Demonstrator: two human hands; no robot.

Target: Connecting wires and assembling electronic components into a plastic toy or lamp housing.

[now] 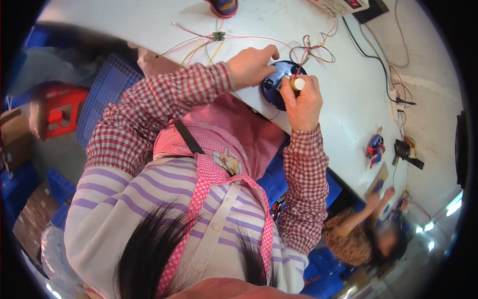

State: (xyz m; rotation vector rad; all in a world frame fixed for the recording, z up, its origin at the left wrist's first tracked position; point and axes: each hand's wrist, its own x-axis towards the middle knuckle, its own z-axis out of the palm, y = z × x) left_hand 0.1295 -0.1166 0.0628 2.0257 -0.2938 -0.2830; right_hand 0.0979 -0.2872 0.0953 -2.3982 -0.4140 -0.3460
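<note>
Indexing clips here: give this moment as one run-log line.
left hand: at rim of round blue part | right hand: holding white-ended cylinder over it | nearby: small wired board, white table

White table (348, 109); pale wall (425, 55) right; red stool (71, 98) left; lit lamp (454, 204) lower right.

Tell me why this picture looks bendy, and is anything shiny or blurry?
Head view: the fisheye lens curves the right side of the white table; head view: the lights at lower right glare; head view: the blue disc has a pale shine; head view: the co-worker looks soft.
</note>
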